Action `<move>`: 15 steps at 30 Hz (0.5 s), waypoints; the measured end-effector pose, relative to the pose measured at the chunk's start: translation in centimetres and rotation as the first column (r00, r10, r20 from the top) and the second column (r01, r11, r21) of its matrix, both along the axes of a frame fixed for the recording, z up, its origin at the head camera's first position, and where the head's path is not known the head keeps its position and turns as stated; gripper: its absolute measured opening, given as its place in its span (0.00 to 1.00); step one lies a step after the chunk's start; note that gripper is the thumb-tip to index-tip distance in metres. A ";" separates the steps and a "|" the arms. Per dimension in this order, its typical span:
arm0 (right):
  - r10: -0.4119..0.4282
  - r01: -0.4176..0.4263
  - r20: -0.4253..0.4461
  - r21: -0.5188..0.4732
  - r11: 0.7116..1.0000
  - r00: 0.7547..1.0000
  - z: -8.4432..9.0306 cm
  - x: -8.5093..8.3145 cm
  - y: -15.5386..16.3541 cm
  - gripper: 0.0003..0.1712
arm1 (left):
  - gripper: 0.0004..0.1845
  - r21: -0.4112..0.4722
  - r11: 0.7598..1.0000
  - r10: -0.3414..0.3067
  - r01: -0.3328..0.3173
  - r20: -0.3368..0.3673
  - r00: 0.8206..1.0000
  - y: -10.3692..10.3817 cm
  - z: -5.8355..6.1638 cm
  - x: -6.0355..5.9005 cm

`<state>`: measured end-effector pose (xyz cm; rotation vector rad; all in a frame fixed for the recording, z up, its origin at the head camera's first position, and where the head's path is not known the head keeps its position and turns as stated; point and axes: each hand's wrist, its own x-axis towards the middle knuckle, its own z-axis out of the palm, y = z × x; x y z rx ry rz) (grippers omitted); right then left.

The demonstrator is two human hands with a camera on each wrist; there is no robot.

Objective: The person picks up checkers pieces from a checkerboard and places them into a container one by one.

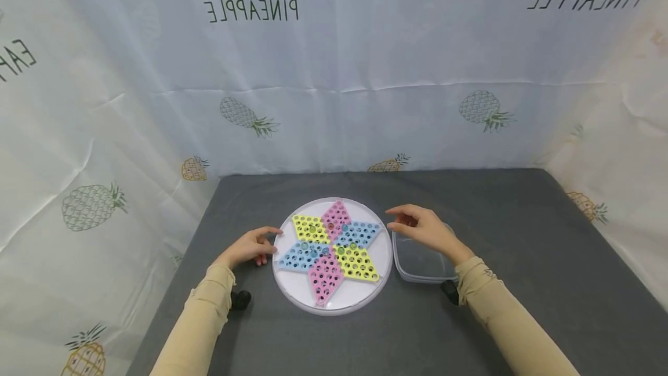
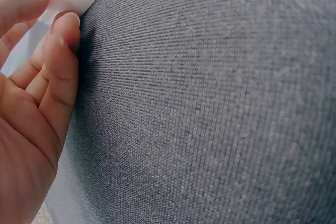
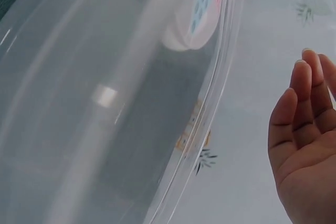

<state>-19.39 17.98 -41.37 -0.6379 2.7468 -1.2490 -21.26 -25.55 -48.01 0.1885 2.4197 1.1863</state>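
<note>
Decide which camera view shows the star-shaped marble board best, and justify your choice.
The head view: the whole marble board is visible. The left wrist view shows only a white sliver of its rim; the right wrist view a blurred patch through the clear container.

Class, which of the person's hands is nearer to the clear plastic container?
Right. The right hand hovers over the clear plastic container; the left hand rests at the round star-patterned game board's far side.
</note>
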 end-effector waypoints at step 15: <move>0.121 -0.120 -0.007 0.092 0.989 0.993 0.3 -1.7 -3.5 0.23 | 0.27 0.032 0.999 0.022 -0.023 0.023 0.999 0.1 -0.1 0.0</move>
